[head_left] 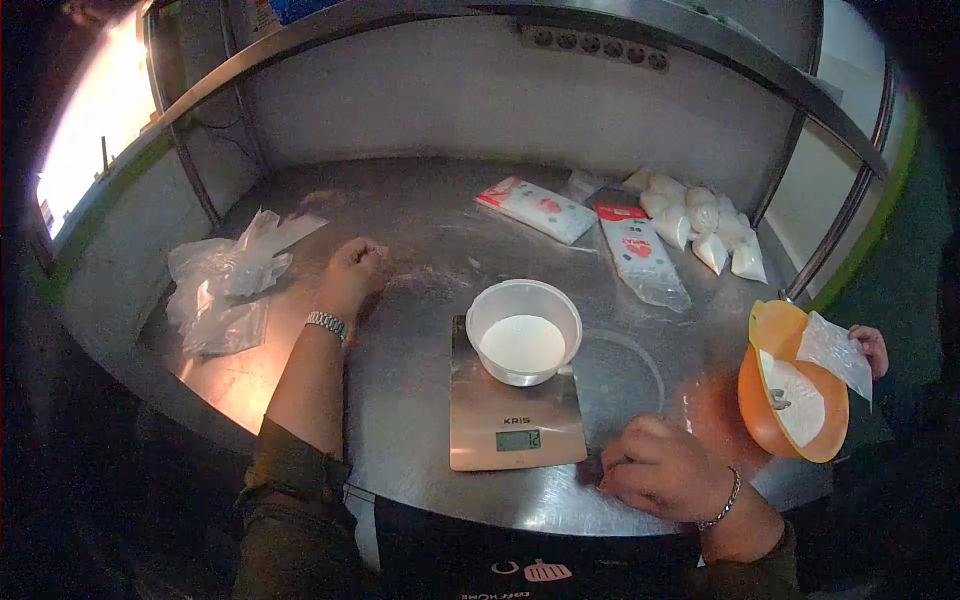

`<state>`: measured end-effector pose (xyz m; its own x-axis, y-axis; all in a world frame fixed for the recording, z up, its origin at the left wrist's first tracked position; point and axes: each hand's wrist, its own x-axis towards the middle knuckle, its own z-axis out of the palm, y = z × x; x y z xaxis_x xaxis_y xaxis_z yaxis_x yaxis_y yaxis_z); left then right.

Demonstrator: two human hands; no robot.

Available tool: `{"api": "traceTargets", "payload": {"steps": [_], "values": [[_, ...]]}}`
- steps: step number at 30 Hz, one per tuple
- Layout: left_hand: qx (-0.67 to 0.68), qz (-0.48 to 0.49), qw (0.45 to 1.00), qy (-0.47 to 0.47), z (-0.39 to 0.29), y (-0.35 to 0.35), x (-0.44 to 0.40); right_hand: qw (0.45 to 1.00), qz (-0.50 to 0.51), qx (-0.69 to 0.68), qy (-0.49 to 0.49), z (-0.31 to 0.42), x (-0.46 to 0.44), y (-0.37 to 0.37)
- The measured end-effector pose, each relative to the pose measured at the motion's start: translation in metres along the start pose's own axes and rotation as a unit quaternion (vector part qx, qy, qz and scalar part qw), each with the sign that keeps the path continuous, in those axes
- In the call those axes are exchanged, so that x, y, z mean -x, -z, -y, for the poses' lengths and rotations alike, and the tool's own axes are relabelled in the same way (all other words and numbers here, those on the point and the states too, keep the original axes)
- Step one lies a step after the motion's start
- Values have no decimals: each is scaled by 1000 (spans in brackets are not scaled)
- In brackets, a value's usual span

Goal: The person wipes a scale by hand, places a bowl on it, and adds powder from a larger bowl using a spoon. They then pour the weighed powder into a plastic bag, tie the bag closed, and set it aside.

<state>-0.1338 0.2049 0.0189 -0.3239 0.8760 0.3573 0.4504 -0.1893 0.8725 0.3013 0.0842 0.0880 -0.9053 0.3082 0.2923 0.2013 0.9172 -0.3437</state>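
Observation:
A kitchen scale [516,410] lies on the metal table, its display lit. On it stands a white round tub [524,332] with white powder inside. My left hand [355,275] rests on the table left of the tub, fingers curled into a loose fist, holding nothing that shows. Just right of the scale's lower corner is my right hand [655,468], its fingers bent inward and pressed together, with nothing visible in them.
At the right, another person's hand [870,350] holds a clear bag [838,350] over an orange bowl [752,400] of white powder. Crumpled plastic bags [225,280] lie left. Behind are two red-and-white packets [537,208] [640,255] and several filled bags [705,220] beneath a metal shelf [500,12].

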Motion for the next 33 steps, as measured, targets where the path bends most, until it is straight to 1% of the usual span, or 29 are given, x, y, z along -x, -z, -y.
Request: {"api": "traceTargets", "payload": {"steps": [4, 6, 9, 13, 15, 16, 18, 19, 21, 22, 24, 25, 27, 28, 30, 31, 33], "values": [[-32, -20, 999, -6, -16, -5, 10, 1000, 3, 2, -5, 0, 1, -1], [65, -8, 998, -1, -24, -7, 14, 1000, 0, 6, -3, -1, 1, -3], [27, 2, 1000, 14, -18, -3, 9, 1000, 13, 7, -5, 1, -1, 1], [55, 6, 998, 19, 10, 0, -4, 1000, 14, 3, -6, 0, -1, -1], [8, -4, 1000, 28, -15, -2, 7, 1000, 3, 10, 3, -1, 0, -2], [8, -4, 1000, 27, -13, -1, 6, 1000, 2, 10, 2, -1, 0, -2], [-81, -17, 996, -21, -16, -1, 6, 1000, 3, 7, 2, -1, -1, -1], [-81, -17, 996, -22, -18, -1, 8, 1000, 2, 7, 2, -1, -1, -1], [-70, -10, 997, 44, -45, -3, 19, 999, 26, 21, -4, -2, 0, -2], [-70, -10, 997, 43, -36, -4, 17, 999, 25, 22, -4, -2, 0, -3], [11, -20, 1000, -11, -22, -6, 11, 1000, 15, 8, -1, -2, 1, -4], [11, -19, 1000, -12, -16, -4, 9, 1000, 14, 9, -1, -2, 1, -4], [-126, -25, 990, -58, -24, -1, 12, 1000, 18, 18, -1, -2, 1, -5], [-126, -25, 990, -59, -23, -2, 11, 1000, 18, 19, -2, -3, 2, -6], [44, 11, 999, 2, -22, -4, 10, 1000, 12, 27, 0, -4, 3, -8], [44, 12, 999, 2, -23, -4, 11, 1000, 12, 27, 0, -3, 3, -8], [1, 7, 1000, -1, -35, -4, 17, 1000, 14, 24, 3, -3, 1, -7]]}}
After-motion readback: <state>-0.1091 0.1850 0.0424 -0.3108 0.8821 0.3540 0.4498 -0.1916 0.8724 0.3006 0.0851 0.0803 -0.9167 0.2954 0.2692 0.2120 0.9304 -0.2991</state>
